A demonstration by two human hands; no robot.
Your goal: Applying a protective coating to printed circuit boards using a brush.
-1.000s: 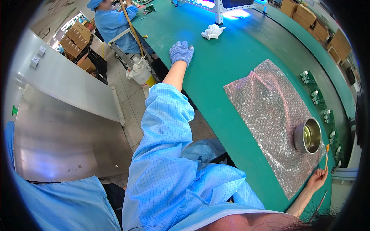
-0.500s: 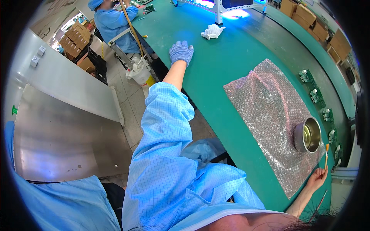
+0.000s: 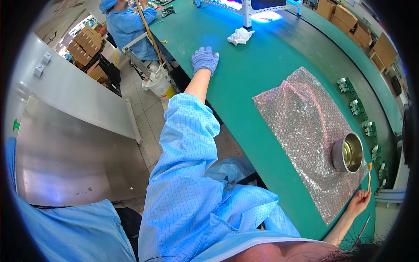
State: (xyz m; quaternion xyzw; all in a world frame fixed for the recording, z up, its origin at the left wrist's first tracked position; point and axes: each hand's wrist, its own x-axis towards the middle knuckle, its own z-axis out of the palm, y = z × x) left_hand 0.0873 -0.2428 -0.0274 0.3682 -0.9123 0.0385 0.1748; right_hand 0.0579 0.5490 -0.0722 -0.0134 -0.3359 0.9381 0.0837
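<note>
My left hand (image 3: pixel 204 60), in a grey-blue knit glove, lies flat on the green tabletop (image 3: pixel 238 100) near its left edge, holding nothing. At the lower right, my bare right hand (image 3: pixel 359 201) pinches a thin brush (image 3: pixel 370 174) with an orange-yellow upper end. Just beyond that hand, a round metal cup (image 3: pixel 338 155) stands on a sheet of pinkish bubble wrap (image 3: pixel 301 122). Its inside has a yellowish shine; whether it contains liquid, I cannot tell. A second thin stick (image 3: pixel 363 228) lies beside my right wrist.
Several green circuit boards (image 3: pixel 356 108) line the right side along a grey track. A crumpled white glove (image 3: pixel 240 36) lies near a white metal frame (image 3: pixel 247 17) lit blue. At the far left, a co-worker in blue (image 3: pixel 126 26) sits by a white bucket (image 3: pixel 159 83).
</note>
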